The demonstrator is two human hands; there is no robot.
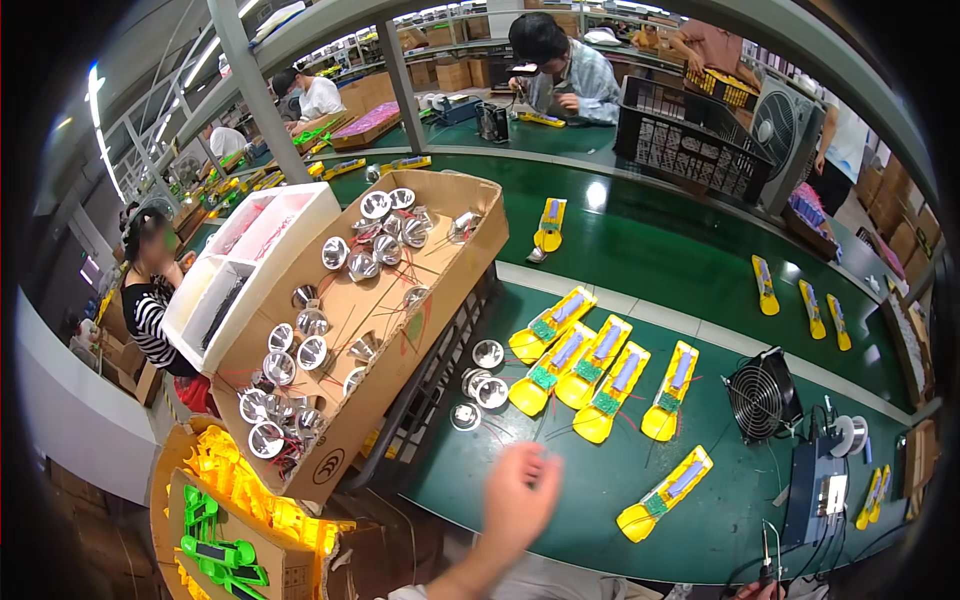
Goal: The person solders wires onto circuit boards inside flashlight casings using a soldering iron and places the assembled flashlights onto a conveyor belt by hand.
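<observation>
My left hand (520, 495) is over the green bench, just short of the shiny reflector cups (490, 392) with thin wires. Its fingers look bent but are smeared by motion, so its grip is unclear. To the right of it, a yellow lamp housing (665, 495) with a purple cell and green circuit board lies on the bench. Several more such housings (607, 392) lie side by side beyond. At the lower edge my right hand (762, 591), mostly cut off, grips a soldering iron (768, 555).
A cardboard tray (385, 318) of reflector cups rests on a black crate (420, 400) at left, beside a white divided foam box (262, 225). Below stands a carton of yellow parts (225, 460). A black fan (763, 395), blue box (808, 490) and solder spool (850, 436) stand right. People work beyond the belt (680, 235).
</observation>
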